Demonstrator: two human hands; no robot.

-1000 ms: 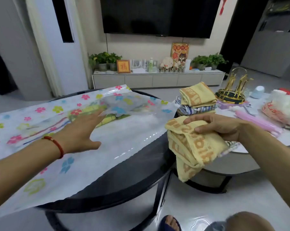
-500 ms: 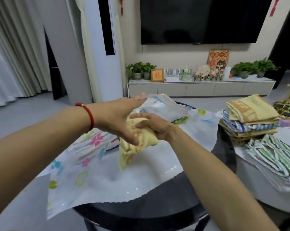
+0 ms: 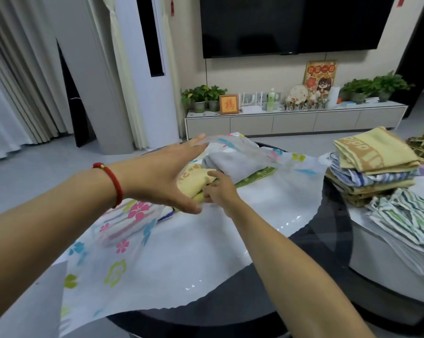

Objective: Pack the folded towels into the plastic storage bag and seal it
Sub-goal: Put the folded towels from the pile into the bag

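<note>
A person's right hand (image 3: 219,190) curls its fingers around a folded yellow towel (image 3: 195,182), holding it at the mouth of a flowered plastic storage bag (image 3: 172,252) that lies across a dark round table (image 3: 313,259). Just left of that grip, the left hand (image 3: 167,178) lifts the bag's upper flap with straight, spread fingers. Just beyond the gripped towel, a grey towel (image 3: 232,163) and a green one lie inside the bag. Well to the right, a stack of folded towels (image 3: 373,164) waits beside striped cloth (image 3: 406,215).
</note>
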